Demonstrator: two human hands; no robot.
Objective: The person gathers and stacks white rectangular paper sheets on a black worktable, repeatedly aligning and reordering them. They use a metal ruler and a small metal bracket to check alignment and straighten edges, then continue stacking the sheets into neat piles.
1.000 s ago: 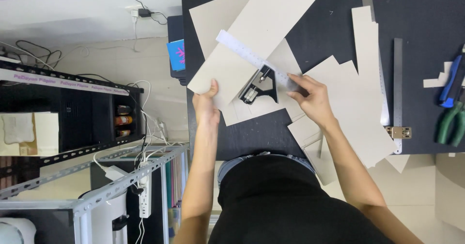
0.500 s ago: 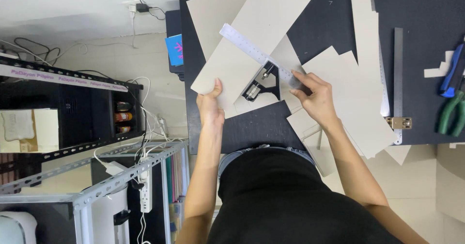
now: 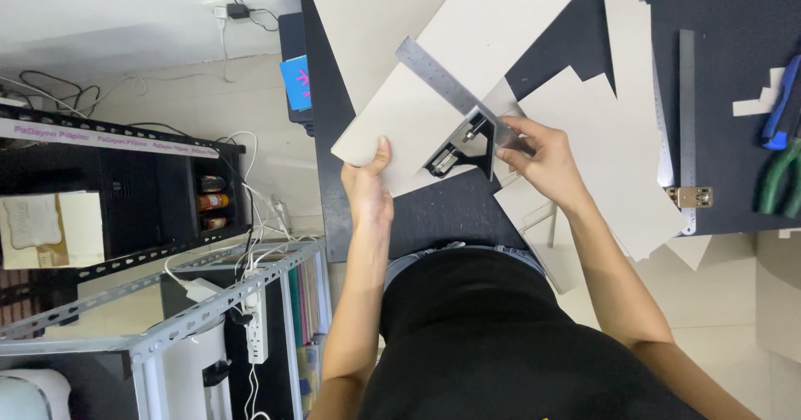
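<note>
A long grey cardboard strip (image 3: 450, 70) lies slanted on the dark table (image 3: 734, 11). My left hand (image 3: 367, 186) grips its near corner, thumb on top. A combination square (image 3: 455, 115), steel blade with a black head, rests across the strip. My right hand (image 3: 542, 157) pinches the blade's near end, just right of the black head.
More cardboard sheets (image 3: 622, 136) lie overlapped at the right, with offcuts. A second steel ruler with a brass fitting (image 3: 688, 120) lies further right. Blue and green pliers (image 3: 780, 136) sit at the right edge. A metal shelf with cables (image 3: 209, 303) stands left of the table.
The square and my right hand have shifted slightly toward me along the strip. My left hand stays on the strip's corner.
</note>
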